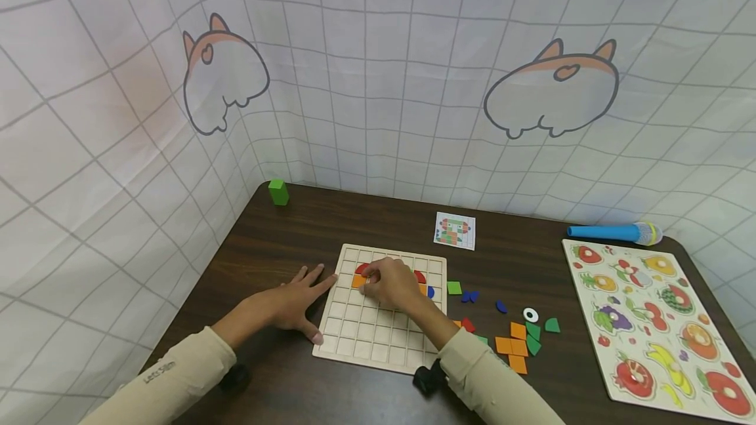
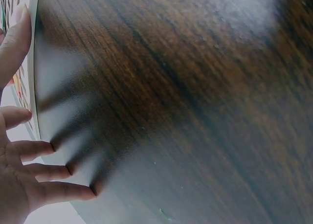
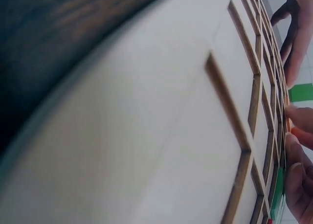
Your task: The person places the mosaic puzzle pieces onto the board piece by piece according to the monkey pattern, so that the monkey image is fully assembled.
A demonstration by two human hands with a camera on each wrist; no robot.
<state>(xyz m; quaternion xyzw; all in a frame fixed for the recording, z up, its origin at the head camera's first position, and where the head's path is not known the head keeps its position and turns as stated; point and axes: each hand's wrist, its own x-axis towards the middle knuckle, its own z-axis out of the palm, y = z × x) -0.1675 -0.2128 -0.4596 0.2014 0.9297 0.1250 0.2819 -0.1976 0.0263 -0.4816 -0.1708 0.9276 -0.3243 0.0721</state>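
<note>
A pale wooden grid board (image 1: 354,330) lies on the dark table. My left hand (image 1: 295,300) is spread at its left edge, thumb and index finger touching the board; the other fingertips rest on the table in the left wrist view. Over the upper rows, my right hand (image 1: 392,284) has its fingers curled, with thumb and index finger at an orange square tile (image 1: 358,281). Red pieces (image 1: 420,277) and a blue piece (image 1: 430,292) sit in the grid near that hand, which hides some cells. A green piece (image 3: 277,192) shows in the right wrist view.
Loose orange squares (image 1: 510,346), green pieces (image 1: 533,340), blue pieces (image 1: 470,296) and a white ring (image 1: 530,315) lie right of the board. Behind stand a pattern card (image 1: 455,231) and green block (image 1: 279,193). Far right are a fruit puzzle (image 1: 644,300) and blue toy microphone (image 1: 614,233).
</note>
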